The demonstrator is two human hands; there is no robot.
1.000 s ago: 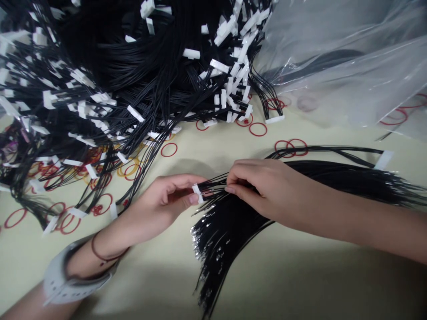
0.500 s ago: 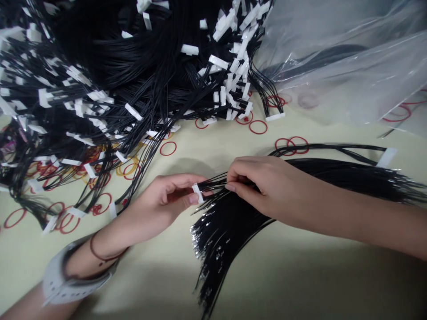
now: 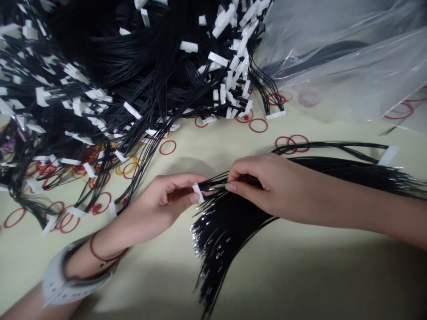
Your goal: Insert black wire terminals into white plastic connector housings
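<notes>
shifting right forearm [image 3: 363, 206] slightly since earlier frame; pinching connector [image 3: 198, 192] in left hand [image 3: 168, 202], apparently to steady it; pinching wire [image 3: 218, 189] in right hand [image 3: 267, 184] over bundle [image 3: 240, 218] on desk [image 3: 300, 275].

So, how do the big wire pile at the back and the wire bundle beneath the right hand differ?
The wire pile is tangled and shows many white connectors; the wire bundle runs in neater lines, with silvery tips. The wire pile also looks much larger than the wire bundle. Both are black and lie on the pale table.
</notes>
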